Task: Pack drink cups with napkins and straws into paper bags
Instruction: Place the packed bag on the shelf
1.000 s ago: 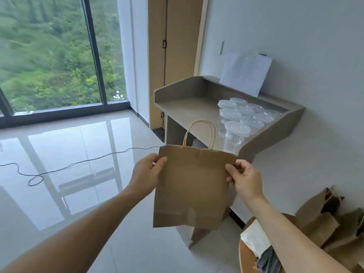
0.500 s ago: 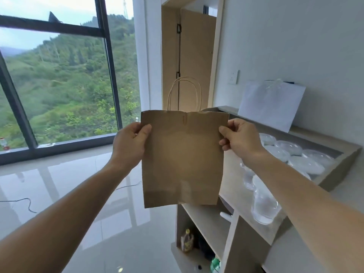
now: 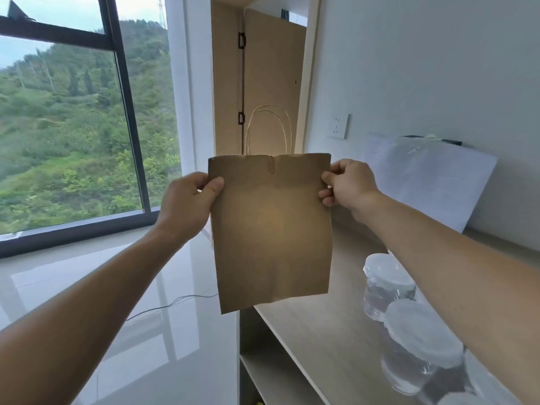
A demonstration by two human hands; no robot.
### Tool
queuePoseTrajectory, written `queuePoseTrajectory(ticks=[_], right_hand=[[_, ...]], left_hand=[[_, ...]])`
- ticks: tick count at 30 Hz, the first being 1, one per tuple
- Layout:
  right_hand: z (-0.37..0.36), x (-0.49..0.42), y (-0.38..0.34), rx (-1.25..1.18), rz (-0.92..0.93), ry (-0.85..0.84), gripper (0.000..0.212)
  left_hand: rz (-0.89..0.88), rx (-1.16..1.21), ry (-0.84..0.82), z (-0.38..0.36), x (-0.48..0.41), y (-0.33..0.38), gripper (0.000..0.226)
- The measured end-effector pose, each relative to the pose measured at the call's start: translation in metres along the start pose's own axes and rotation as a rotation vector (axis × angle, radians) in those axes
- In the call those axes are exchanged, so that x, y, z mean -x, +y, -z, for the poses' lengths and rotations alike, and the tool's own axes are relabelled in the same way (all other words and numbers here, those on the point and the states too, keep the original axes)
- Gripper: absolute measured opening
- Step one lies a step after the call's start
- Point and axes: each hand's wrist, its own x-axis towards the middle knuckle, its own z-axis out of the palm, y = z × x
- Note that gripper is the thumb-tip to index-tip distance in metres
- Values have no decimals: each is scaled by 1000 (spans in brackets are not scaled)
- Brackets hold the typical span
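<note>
Above open floor (image 3: 96,287), left hand (image 3: 187,207) and right hand (image 3: 349,185) pinch opposite edges of paper bag (image 3: 271,238).

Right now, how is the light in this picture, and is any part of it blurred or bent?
Head view: the paper bag glows in its middle, as if lit from behind. In the same head view, the glossy floor mirrors the bright window. Also in the head view, the lidded cups at the lower right are blurred, and the wide lens slants the window frame.
</note>
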Motion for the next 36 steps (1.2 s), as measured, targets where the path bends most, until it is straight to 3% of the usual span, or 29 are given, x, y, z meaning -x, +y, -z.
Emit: queuePoseTrajectory(ticks=[9,15,26,36], right_hand=[[-43,-127,54,75,-88,141,12],[-68,-201,84,130,-161,208,11],[-95,-302,126,154,-180,173,18],[-83,-320,158,116,-157,212,15]], left_hand=[[-119,13,-215,-62,-113,-79,27],[-97,38,-296,-105,-172,-114,28],[-257,-107,-218,-172,-217,-151,54],[-482,-164,-211,-203,-229,-145,66]])
